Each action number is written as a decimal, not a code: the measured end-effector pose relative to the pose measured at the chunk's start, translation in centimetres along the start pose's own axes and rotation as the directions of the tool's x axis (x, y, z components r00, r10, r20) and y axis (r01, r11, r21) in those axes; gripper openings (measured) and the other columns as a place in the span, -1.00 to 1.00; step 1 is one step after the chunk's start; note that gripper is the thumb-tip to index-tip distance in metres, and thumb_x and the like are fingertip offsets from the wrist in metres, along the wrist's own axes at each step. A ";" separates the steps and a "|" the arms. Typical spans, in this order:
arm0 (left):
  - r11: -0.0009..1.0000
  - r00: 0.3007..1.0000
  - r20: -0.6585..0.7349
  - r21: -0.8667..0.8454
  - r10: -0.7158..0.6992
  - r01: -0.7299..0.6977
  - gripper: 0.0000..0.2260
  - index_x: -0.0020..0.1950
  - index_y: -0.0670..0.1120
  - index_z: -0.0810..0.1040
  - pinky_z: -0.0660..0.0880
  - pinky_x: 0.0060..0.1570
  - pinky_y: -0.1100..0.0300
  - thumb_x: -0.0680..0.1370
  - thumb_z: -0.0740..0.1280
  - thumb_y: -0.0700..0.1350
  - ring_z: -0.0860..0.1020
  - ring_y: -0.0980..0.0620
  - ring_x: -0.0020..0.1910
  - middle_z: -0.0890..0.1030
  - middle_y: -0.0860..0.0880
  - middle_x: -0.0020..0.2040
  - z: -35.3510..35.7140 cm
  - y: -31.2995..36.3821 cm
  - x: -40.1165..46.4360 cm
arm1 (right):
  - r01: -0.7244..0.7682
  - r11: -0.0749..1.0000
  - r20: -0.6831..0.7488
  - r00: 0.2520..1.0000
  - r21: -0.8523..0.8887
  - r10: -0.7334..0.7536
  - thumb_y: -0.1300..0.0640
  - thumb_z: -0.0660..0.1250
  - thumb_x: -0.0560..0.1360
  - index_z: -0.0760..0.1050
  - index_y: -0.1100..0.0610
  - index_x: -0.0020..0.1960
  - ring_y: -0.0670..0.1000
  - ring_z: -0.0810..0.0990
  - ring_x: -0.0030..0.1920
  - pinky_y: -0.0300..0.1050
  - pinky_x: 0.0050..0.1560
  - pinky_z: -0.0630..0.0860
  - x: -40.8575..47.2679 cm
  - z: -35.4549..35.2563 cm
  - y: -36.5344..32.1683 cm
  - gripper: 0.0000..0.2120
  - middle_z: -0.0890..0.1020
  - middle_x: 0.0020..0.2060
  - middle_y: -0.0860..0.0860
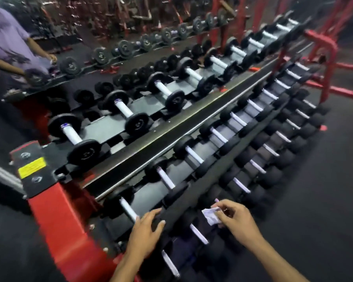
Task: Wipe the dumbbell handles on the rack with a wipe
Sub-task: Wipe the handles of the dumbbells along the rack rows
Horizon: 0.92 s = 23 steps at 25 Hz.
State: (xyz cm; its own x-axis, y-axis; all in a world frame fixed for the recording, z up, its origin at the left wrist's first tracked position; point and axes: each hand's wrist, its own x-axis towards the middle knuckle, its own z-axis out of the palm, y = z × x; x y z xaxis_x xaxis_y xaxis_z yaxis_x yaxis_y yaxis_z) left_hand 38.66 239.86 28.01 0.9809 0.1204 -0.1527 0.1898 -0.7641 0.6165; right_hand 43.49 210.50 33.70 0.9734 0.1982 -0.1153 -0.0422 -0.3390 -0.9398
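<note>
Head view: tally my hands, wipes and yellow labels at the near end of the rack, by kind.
Hands: 2, the left hand and the right hand
Wipe: 1, in the right hand
Yellow label: 1
Total: 4

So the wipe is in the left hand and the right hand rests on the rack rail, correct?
No, the hands are swapped. The head view shows the wipe in the right hand, while the left hand rests on the rack rail.

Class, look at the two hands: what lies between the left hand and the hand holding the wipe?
In the head view: the rack's black front rail and one dumbbell handle, below it.
</note>
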 end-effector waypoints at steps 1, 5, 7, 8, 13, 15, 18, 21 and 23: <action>1.000 0.999 0.049 -0.026 0.014 -0.013 -0.49 0.35 0.16 0.51 0.32 0.44 0.11 0.46 0.21 0.33 0.52 0.11 0.29 0.56 0.16 0.29 1.9 2.1 0.8 | -0.031 0.999 -0.031 0.999 0.036 0.032 0.31 0.38 0.50 0.65 -0.03 -0.18 -0.11 0.53 -0.36 -0.15 -0.34 0.54 -0.3 -2.8 1.5 -0.75 0.65 -0.31 0.03; 0.989 0.985 0.151 -0.132 0.083 -0.063 -0.71 0.24 0.17 0.59 0.53 0.20 0.19 0.52 0.39 0.11 0.59 0.32 0.11 0.64 0.27 0.12 9.7 11.6 3.9 | -0.112 0.992 -0.147 0.982 0.062 0.120 0.27 0.42 0.48 0.63 -0.01 -0.24 -0.11 0.51 -0.39 -0.19 -0.36 0.50 -1.4 -14.0 6.0 -0.79 0.65 -0.35 0.03; 0.978 0.963 0.227 -0.181 0.145 -0.105 -0.75 0.23 0.08 0.62 0.54 0.17 0.21 0.55 0.43 -0.04 0.61 0.32 0.05 0.68 0.18 0.09 12.8 17.0 5.7 | -0.137 0.989 -0.244 0.958 0.064 0.148 0.22 0.44 0.48 0.61 0.00 -0.26 -0.13 0.47 -0.42 -0.27 -0.39 0.43 -2.1 -19.3 7.1 -0.81 0.61 -0.40 0.01; 0.970 0.944 0.272 -0.204 0.187 -0.133 -0.75 0.24 0.04 0.62 0.55 0.15 0.20 0.56 0.43 -0.09 0.62 0.30 0.03 0.69 0.13 0.08 14.2 19.9 6.7 | -0.135 0.989 -0.306 0.940 0.066 0.149 0.19 0.44 0.48 0.61 0.02 -0.25 -0.13 0.48 -0.41 -0.23 -0.39 0.44 -2.6 -22.0 7.7 -0.84 0.61 -0.39 0.02; 0.922 0.883 0.318 -0.288 0.346 -0.258 -0.76 0.23 0.01 0.62 0.57 0.12 0.18 0.57 0.42 -0.12 0.64 0.24 0.01 0.69 0.10 0.06 18.5 31.1 13.3 | -0.096 0.973 -0.565 0.800 0.211 0.202 0.24 0.42 0.50 0.62 0.07 -0.19 0.04 0.53 -0.41 -0.19 -0.44 0.53 -3.7 -31.3 10.8 -0.88 0.63 -0.35 0.11; 0.912 0.882 0.305 -0.315 0.359 -0.262 -0.78 0.20 0.02 0.62 0.58 0.11 0.18 0.57 0.42 -0.16 0.63 0.25 -0.01 0.69 0.11 0.06 20.1 34.1 16.4 | -0.101 0.962 -0.592 0.770 0.255 0.238 0.30 0.40 0.50 0.61 0.10 -0.15 0.07 0.56 -0.36 -0.06 -0.41 0.59 -2.9 -33.6 12.0 -0.87 0.65 -0.30 0.08; 0.907 0.886 0.310 -0.354 0.345 -0.229 -0.80 0.16 0.04 0.63 0.55 0.09 0.27 0.58 0.42 -0.18 0.63 0.24 0.02 0.69 0.12 0.07 23.5 38.2 20.5 | -0.142 0.948 -0.591 0.753 0.284 0.289 0.35 0.38 0.49 0.62 0.11 -0.13 0.08 0.60 -0.33 0.08 -0.35 0.63 -0.3 -37.6 14.1 -0.84 0.65 -0.28 0.11; 0.907 0.877 0.349 -0.373 0.331 -0.194 -0.80 0.16 0.03 0.64 0.51 0.02 0.40 0.57 0.42 -0.19 0.64 0.24 0.02 0.70 0.12 0.04 28.7 41.5 25.0 | -0.215 0.945 -0.595 0.736 0.248 0.324 0.31 0.39 0.49 0.64 0.05 -0.18 0.11 0.61 -0.36 0.07 -0.35 0.63 3.5 -42.7 17.1 -0.81 0.68 -0.32 0.05; 0.910 0.871 0.373 -0.378 0.320 -0.173 -0.81 0.14 0.03 0.64 0.50 -0.01 0.44 0.57 0.43 -0.18 0.64 0.24 0.02 0.71 0.16 -0.01 31.6 43.6 27.8 | -0.274 0.936 -0.597 0.722 0.219 0.351 0.24 0.41 0.49 0.64 0.03 -0.19 0.15 0.65 -0.34 0.10 -0.33 0.63 5.8 -46.0 18.5 -0.85 0.69 -0.32 0.00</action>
State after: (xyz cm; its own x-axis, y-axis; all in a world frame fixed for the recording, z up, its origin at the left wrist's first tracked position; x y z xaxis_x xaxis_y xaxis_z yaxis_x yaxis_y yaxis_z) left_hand 72.85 189.86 26.28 0.8990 -0.3764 -0.2238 0.0193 -0.4765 0.8790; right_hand 58.70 163.09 30.41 0.8221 -0.5246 -0.2212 -0.3558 -0.1701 -0.9189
